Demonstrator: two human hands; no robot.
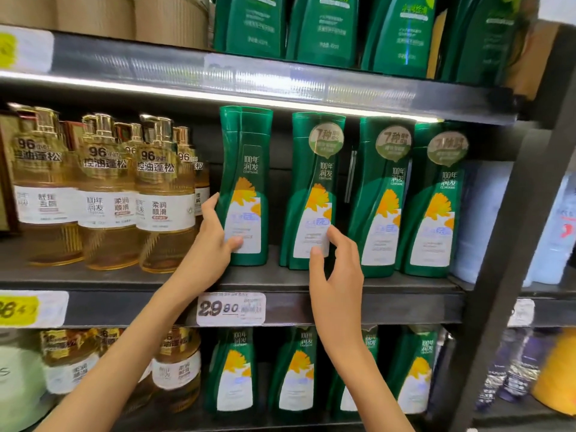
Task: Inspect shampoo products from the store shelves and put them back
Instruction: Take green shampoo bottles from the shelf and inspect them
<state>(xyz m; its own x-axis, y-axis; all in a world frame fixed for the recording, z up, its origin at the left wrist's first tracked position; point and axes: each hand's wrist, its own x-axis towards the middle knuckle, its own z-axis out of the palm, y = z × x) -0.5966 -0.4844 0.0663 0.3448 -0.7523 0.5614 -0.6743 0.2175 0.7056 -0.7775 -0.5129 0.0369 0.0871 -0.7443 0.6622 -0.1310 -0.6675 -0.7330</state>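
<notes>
Gripping the leftmost green shampoo bottle [244,188] low on its body, the left hand [215,241] lays its thumb across the white front label and curls its fingers round the bottle's left edge, out of sight behind.

In the head view, the only one, this bottle stands upright directly above the price tag [231,308]. Its base is on or just over the shelf board [389,283]; I cannot tell whether it sits fully down. The right hand [335,275] is above and to the right of the price tag, fingers spread and relaxed, holding nothing. Its thumb and forefinger lie over the lower label of the second green bottle [311,188], and whether they touch it is unclear. Two more green bottles [383,198] stand in line further right of the tag. Amber pump bottles [106,194] crowd above and left of it, just beside the left knuckles.

The step looks like either drawing this bottle out or seating it back; the picture does not settle which. Either way, doing it well probably means keeping the bottle vertical, moving it straight along its own slot above the tag, and keeping the wrist off the amber bottles, which look top-heavy. The grip is low, so the tall body could tip. The free right hand would serve best steadying the neighbour or supporting the upper half. The label should end facing front, level with the row.
</notes>
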